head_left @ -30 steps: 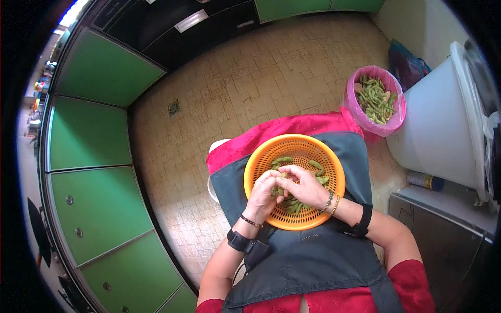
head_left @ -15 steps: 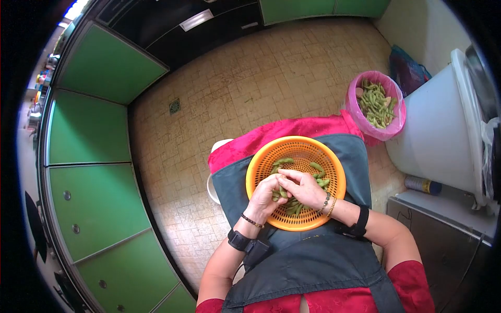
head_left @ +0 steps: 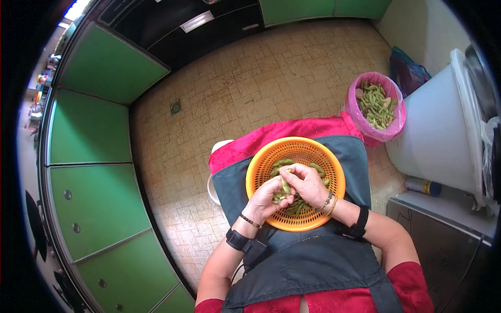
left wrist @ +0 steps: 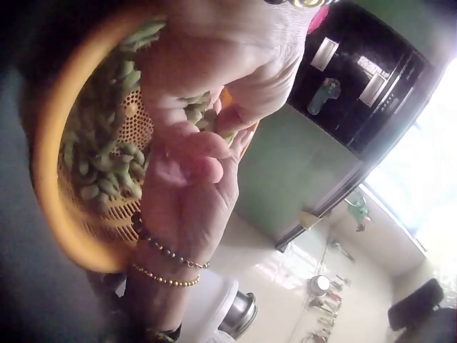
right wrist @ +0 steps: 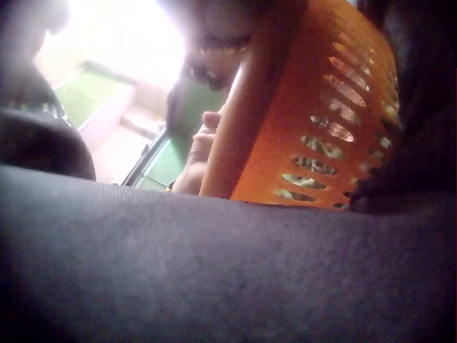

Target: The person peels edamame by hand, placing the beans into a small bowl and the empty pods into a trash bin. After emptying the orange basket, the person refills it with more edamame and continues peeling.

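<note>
Right hand (head_left: 309,187) has shifted up, baring a pod (head_left: 286,187). Head: right fingers pinch its tip above the basket (head_left: 251,175); left hand (head_left: 267,198) curls round it. Pods (head_left: 298,208) remain below; bin (head_left: 353,104) holds more, whether finished unclear. Left wrist: bumpy, matte pods. Right wrist: slotted plastic; grip hidden.

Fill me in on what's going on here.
A person has an orange basket resting on the dark apron over their lap. Above the basket, the left hand holds a green pod while the right hand pinches near its far end. Other pods lie in the basket under the hands. Off to the person's right, a pink bin holds more.
</note>
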Action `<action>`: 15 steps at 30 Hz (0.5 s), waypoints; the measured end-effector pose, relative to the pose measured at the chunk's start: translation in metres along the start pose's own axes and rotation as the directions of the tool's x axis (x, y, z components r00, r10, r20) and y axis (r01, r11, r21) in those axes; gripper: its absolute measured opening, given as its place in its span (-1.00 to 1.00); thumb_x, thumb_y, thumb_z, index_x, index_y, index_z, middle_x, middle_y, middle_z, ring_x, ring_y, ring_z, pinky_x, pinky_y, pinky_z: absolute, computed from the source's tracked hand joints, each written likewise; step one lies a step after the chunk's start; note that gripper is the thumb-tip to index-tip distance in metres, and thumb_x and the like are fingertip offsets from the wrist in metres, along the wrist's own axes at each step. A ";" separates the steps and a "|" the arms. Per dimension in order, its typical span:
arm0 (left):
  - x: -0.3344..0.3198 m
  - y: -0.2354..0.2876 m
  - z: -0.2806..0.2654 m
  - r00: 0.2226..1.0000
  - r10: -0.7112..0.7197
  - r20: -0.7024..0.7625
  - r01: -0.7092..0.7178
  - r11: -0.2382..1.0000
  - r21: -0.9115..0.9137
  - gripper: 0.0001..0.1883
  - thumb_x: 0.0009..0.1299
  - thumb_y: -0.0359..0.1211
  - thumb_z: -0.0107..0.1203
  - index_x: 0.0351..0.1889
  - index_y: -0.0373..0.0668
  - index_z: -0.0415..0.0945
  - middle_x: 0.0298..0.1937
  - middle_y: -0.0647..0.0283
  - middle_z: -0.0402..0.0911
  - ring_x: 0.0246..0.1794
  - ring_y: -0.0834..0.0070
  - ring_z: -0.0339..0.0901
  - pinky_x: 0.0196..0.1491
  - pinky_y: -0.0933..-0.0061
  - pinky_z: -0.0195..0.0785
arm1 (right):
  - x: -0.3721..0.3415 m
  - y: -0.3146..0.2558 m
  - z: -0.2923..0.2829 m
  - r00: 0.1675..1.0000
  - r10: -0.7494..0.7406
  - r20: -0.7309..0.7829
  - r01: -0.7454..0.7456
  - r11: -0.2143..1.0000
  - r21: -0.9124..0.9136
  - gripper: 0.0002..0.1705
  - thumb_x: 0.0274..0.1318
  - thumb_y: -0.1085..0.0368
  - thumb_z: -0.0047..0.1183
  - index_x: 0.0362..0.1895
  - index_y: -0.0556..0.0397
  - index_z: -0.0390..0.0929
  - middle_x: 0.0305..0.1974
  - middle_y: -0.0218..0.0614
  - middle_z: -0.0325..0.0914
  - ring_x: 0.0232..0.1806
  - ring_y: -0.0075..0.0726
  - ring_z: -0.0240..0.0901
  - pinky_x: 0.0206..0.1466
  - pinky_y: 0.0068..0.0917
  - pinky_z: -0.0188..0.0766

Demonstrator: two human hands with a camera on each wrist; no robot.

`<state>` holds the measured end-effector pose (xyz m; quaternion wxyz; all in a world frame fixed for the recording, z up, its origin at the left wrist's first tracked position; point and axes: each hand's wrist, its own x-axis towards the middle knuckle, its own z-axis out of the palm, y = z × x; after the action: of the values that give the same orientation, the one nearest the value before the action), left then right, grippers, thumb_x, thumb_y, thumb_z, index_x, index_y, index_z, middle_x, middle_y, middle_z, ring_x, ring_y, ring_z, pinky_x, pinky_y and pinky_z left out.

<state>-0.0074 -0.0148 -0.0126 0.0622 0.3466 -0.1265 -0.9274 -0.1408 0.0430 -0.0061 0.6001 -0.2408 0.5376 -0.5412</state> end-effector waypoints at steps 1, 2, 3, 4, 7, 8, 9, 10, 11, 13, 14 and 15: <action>-0.001 0.000 0.000 1.000 0.018 0.005 -0.018 1.000 0.015 -0.83 0.27 -0.33 -0.08 -0.23 -0.18 0.38 -0.47 0.27 0.47 -0.53 0.53 0.43 -0.54 0.65 0.30 | -0.001 -0.002 0.000 0.999 0.033 0.030 -0.033 0.999 0.009 -0.81 0.15 0.26 -0.05 -0.26 0.12 0.45 -0.55 -0.55 0.40 -0.66 -0.78 0.22 -0.63 -0.76 0.22; -0.001 0.000 0.001 0.999 0.038 0.011 -0.038 0.999 0.031 -0.83 0.28 -0.33 -0.08 -0.22 -0.17 0.37 -0.47 0.28 0.47 -0.54 0.54 0.42 -0.54 0.65 0.30 | -0.001 -0.001 0.000 0.999 0.028 0.034 -0.028 1.000 0.010 -0.81 0.15 0.26 -0.06 -0.26 0.12 0.45 -0.55 -0.56 0.39 -0.66 -0.79 0.21 -0.62 -0.77 0.21; -0.001 -0.001 0.003 0.998 0.054 -0.021 -0.054 0.999 -0.003 -0.83 0.28 -0.33 -0.08 -0.21 -0.16 0.37 -0.47 0.30 0.46 -0.54 0.56 0.42 -0.55 0.66 0.29 | 0.000 0.000 0.000 0.999 0.023 0.039 -0.024 1.000 0.010 -0.81 0.15 0.25 -0.06 -0.26 0.12 0.45 -0.56 -0.57 0.39 -0.65 -0.80 0.21 -0.62 -0.78 0.21; 0.000 -0.002 0.006 0.996 0.069 -0.053 -0.071 0.997 -0.036 -0.83 0.29 -0.33 -0.08 -0.20 -0.15 0.36 -0.47 0.31 0.45 -0.55 0.57 0.41 -0.56 0.67 0.29 | 0.000 0.001 0.000 0.999 0.019 0.044 -0.019 1.000 0.010 -0.80 0.15 0.25 -0.06 -0.26 0.12 0.45 -0.56 -0.57 0.38 -0.65 -0.81 0.20 -0.61 -0.79 0.20; 0.001 -0.002 0.007 0.991 0.096 -0.094 -0.102 0.993 -0.062 -0.84 0.31 -0.33 -0.08 -0.19 -0.12 0.36 -0.48 0.34 0.43 -0.56 0.61 0.39 -0.62 0.70 0.22 | 0.000 0.004 -0.002 0.996 0.035 0.085 -0.033 0.999 -0.032 -0.79 0.15 0.24 -0.05 -0.25 0.14 0.45 -0.47 -0.50 0.44 -0.52 -0.73 0.31 -0.46 -0.72 0.31; 0.002 -0.003 0.005 0.990 0.102 -0.098 -0.108 0.992 -0.059 -0.85 0.32 -0.32 -0.08 -0.19 -0.11 0.36 -0.48 0.35 0.42 -0.57 0.63 0.38 -0.64 0.71 0.20 | 0.000 0.004 -0.002 0.996 0.008 0.090 -0.004 0.999 -0.041 -0.79 0.15 0.25 -0.06 -0.24 0.14 0.45 -0.42 -0.46 0.46 -0.45 -0.70 0.34 -0.38 -0.69 0.33; 0.004 -0.006 -0.001 0.992 0.114 -0.052 -0.115 0.993 -0.033 -0.85 0.30 -0.35 -0.08 -0.19 -0.12 0.36 -0.48 0.35 0.41 -0.57 0.63 0.37 -0.65 0.71 0.16 | -0.001 0.004 -0.001 0.995 -0.019 0.094 0.024 0.998 -0.049 -0.78 0.15 0.25 -0.06 -0.24 0.15 0.45 -0.37 -0.43 0.47 -0.37 -0.66 0.36 -0.29 -0.65 0.34; 0.009 -0.009 -0.011 0.992 0.124 -0.006 -0.124 0.992 -0.008 -0.85 0.29 -0.37 -0.08 -0.20 -0.12 0.36 -0.48 0.35 0.41 -0.58 0.63 0.36 -0.67 0.72 0.13 | -0.001 0.004 0.000 0.994 -0.046 0.099 0.052 0.997 -0.057 -0.78 0.15 0.25 -0.06 -0.24 0.15 0.45 -0.32 -0.39 0.49 -0.30 -0.62 0.38 -0.21 -0.62 0.36; 0.011 -0.011 -0.018 0.990 0.132 0.041 -0.133 0.991 0.017 -0.85 0.27 -0.39 -0.08 -0.20 -0.13 0.37 -0.47 0.35 0.41 -0.58 0.63 0.36 -0.68 0.73 0.10 | 0.000 0.005 0.000 0.993 -0.052 0.106 0.055 0.998 -0.030 -0.80 0.17 0.26 -0.09 -0.24 0.15 0.44 -0.25 -0.37 0.47 -0.30 -0.62 0.37 -0.21 -0.63 0.35; 0.010 -0.011 -0.018 0.989 0.143 -0.032 -0.143 0.990 0.013 -0.84 0.23 -0.44 -0.08 -0.22 -0.15 0.38 -0.49 0.35 0.40 -0.58 0.63 0.34 -0.70 0.73 0.05 | 0.001 0.007 0.002 0.991 -0.063 0.119 0.060 0.998 0.023 -0.82 0.19 0.29 -0.13 -0.25 0.15 0.41 -0.12 -0.33 0.44 -0.29 -0.63 0.34 -0.22 -0.66 0.35; 0.010 -0.010 -0.017 0.986 0.149 -0.069 -0.148 0.989 0.012 -0.83 0.20 -0.47 -0.08 -0.24 -0.17 0.39 -0.49 0.35 0.39 -0.58 0.63 0.34 -0.71 0.74 0.03 | 0.002 0.003 -0.001 0.993 -0.105 0.053 0.105 0.994 0.007 -0.82 0.20 0.29 -0.15 -0.24 0.15 0.41 -0.12 -0.32 0.44 -0.27 -0.62 0.34 -0.19 -0.65 0.34; 0.003 -0.002 -0.001 0.978 0.162 -0.130 -0.157 0.987 0.046 -0.84 0.15 -0.50 -0.09 -0.30 -0.20 0.41 -0.49 0.32 0.41 -0.58 0.59 0.34 -0.68 0.72 0.06 | 0.003 -0.008 -0.004 0.989 -0.147 -0.012 0.147 0.989 -0.012 -0.82 0.21 0.29 -0.17 -0.24 0.15 0.40 -0.13 -0.32 0.44 -0.25 -0.61 0.34 -0.17 -0.64 0.34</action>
<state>-0.0096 -0.0137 -0.0159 0.1384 0.3978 -0.1658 -0.8917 -0.1482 0.0394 -0.0012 0.5539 -0.2796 0.5251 -0.5825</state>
